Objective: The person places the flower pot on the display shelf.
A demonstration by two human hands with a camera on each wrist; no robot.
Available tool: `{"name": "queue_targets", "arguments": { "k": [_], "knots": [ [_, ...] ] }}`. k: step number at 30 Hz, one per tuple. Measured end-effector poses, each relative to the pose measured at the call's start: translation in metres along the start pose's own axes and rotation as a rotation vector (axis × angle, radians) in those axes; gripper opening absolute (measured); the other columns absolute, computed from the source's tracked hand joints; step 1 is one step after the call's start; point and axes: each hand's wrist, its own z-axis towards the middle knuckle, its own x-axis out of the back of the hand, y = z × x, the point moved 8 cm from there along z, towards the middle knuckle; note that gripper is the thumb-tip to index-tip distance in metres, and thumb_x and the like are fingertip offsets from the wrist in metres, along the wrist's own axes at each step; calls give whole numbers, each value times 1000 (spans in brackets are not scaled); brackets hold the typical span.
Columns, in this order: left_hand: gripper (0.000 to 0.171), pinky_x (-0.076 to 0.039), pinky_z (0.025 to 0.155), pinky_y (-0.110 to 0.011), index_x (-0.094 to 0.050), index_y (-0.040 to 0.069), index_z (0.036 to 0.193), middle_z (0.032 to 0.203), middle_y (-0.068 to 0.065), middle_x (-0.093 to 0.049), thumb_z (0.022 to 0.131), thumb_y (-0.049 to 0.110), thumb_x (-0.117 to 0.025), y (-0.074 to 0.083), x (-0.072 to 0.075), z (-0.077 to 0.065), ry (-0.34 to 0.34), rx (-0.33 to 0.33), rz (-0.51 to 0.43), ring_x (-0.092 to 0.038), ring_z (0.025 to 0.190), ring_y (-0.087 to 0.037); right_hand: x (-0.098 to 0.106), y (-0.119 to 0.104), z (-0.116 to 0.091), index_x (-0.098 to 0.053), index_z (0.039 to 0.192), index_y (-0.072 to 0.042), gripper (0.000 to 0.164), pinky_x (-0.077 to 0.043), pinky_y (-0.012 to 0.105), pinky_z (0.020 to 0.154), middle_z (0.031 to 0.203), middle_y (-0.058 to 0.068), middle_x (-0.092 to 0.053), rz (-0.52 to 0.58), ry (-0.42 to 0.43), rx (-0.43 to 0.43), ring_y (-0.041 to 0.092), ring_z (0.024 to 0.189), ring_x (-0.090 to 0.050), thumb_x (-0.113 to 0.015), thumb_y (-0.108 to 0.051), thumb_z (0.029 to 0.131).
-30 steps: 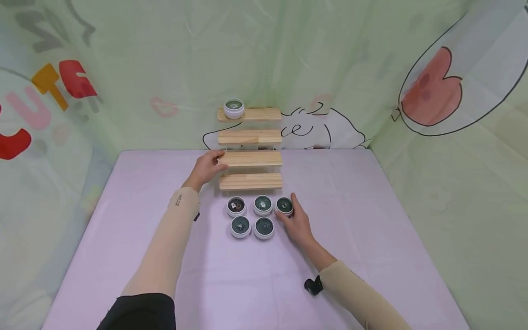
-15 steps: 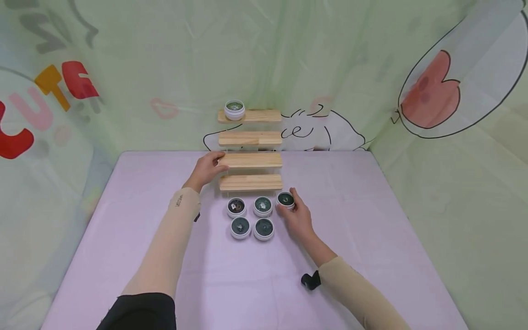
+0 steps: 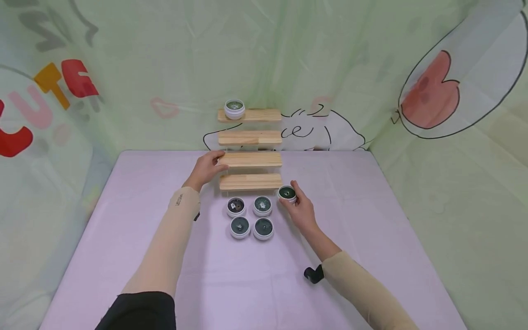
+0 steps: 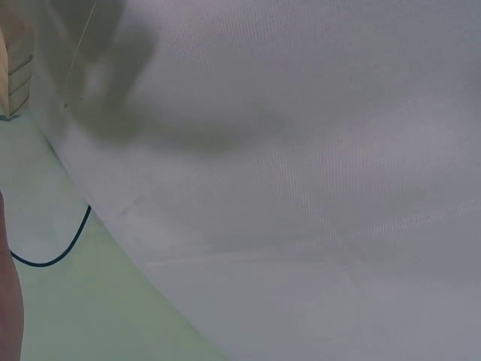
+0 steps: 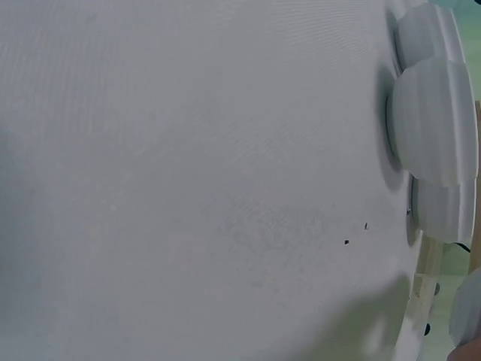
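A stepped wooden display rack [image 3: 250,160] stands at the back of the table. My left hand [image 3: 205,169] grips the left end of its second shelf from the front; the left wrist view catches only a shelf end [image 4: 18,71] and part of a finger [image 4: 9,301]. In my right hand [image 3: 302,211], between thumb and fingers, is a round white jar [image 3: 287,193] with a dark green top, just off the front shelf's right corner. It shows partly at the right wrist view's lower right corner. Another white jar [image 3: 234,109] sits on the top shelf's left end.
Several white jars with dark tops, among them a front right jar [image 3: 263,228] and a back left jar [image 3: 236,206], stand on the lilac tablecloth [image 3: 239,279] before the rack. A printed green curtain [image 3: 173,55] hangs behind and at both sides.
My right hand has lifted its jar from beside the other jars and carried it away from me, slightly right, toward the front shelf. The left hand stays on the rack.
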Motion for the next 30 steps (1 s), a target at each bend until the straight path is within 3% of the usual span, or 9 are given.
{"name": "queue_targets", "arguments": {
  "k": [13, 18, 20, 26, 30],
  "knots": [
    [59, -40, 111, -37, -45, -3, 143, 147, -20, -44, 93, 17, -69, -4, -1, 2, -7, 12, 2, -45, 132, -34, 4, -29, -4, -31, 152, -5, 73, -28, 29, 116, 156, 7, -34, 112, -15, 112, 20, 144, -29, -71, -10, 91],
    [59, -40, 111, -39, -46, -2, 143, 146, -21, -45, 92, 17, -70, -3, 1, 2, -5, 18, 12, -46, 131, -35, 6, -63, -2, -30, 150, 5, 71, -27, 36, 117, 155, 18, -33, 131, -31, 151, 29, 144, -28, -68, -2, 90],
    [59, -40, 110, -39, -45, -3, 143, 146, -21, -45, 92, 17, -70, -3, 2, 2, -6, 19, 21, -46, 131, -35, 7, -73, 4, -30, 149, 7, 70, -26, 37, 117, 154, 20, -33, 133, -28, 171, 30, 144, -27, -67, 0, 90],
    [59, -41, 110, -39, -45, -4, 142, 144, -23, -46, 92, 16, -70, 0, 1, 3, -16, -1, 31, -47, 130, -35, 10, -85, 36, -30, 152, -3, 72, -28, 23, 115, 155, 7, -36, 102, 36, 159, 16, 143, -31, -68, -8, 92],
    [59, -41, 109, -40, -46, -5, 142, 143, -23, -47, 92, 16, -70, 0, 1, 3, -19, 0, 36, -48, 129, -35, 14, -101, 54, -31, 153, -5, 73, -30, 21, 114, 155, 4, -36, 127, 81, 151, 12, 141, -33, -70, -12, 91]
  ]
}}
